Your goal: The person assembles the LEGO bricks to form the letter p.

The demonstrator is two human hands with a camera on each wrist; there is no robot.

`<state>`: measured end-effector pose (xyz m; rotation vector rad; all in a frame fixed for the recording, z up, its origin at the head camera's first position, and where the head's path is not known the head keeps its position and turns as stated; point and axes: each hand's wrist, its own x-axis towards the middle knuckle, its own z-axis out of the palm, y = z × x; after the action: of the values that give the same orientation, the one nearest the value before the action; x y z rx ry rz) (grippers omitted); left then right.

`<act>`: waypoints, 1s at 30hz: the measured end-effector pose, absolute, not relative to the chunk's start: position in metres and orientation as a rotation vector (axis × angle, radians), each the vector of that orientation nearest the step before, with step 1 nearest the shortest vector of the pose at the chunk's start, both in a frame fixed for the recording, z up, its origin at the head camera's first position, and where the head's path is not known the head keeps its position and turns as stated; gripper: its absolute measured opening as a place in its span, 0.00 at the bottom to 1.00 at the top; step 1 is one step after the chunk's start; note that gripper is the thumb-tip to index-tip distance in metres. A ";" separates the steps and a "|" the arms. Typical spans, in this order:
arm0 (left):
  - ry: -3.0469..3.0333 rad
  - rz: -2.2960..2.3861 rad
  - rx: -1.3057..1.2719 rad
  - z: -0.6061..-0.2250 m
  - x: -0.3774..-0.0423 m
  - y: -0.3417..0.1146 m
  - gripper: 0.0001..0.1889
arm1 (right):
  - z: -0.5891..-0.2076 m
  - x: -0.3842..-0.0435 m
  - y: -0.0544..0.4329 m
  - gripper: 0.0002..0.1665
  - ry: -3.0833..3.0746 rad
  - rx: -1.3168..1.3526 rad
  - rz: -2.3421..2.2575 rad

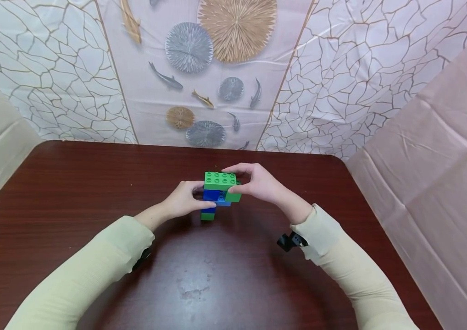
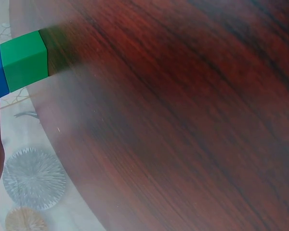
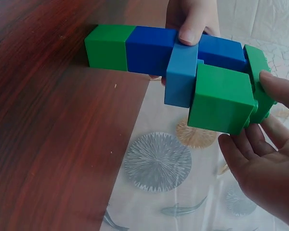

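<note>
A stacked toy building-brick piece stands between the two hands. From its bottom green brick [image 3: 106, 48] upward come a dark blue brick [image 3: 151, 50], a light blue brick [image 3: 178, 79], then another dark blue brick [image 3: 221, 50] beside a green block [image 3: 224, 96]. A long green brick [image 1: 220, 185] with studs lies across the top; in the right wrist view, studs show between it and the green block. My left hand [image 1: 181, 200] grips the stack around its middle, thumb on the light blue brick. My right hand [image 1: 258, 183] pinches the long green brick at its right end.
The dark reddish-brown wooden table [image 1: 72, 183] has rounded far corners. Behind it hangs a patterned cloth [image 1: 167, 101], and a pale padded panel [image 1: 431, 160] rises at the right. A small black device [image 1: 291, 240] sits at the right wrist.
</note>
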<state>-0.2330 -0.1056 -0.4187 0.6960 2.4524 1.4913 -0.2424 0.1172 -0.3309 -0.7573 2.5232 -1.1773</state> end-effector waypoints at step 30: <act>2.429 1.507 0.743 -0.417 -0.232 -0.105 0.24 | -0.326 -0.235 0.098 0.25 2.700 -1.106 -0.834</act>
<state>-0.2325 -0.1054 -0.4174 0.7431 2.4285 1.5070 -0.2348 0.0977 -0.3259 -1.1056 2.6998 -0.8340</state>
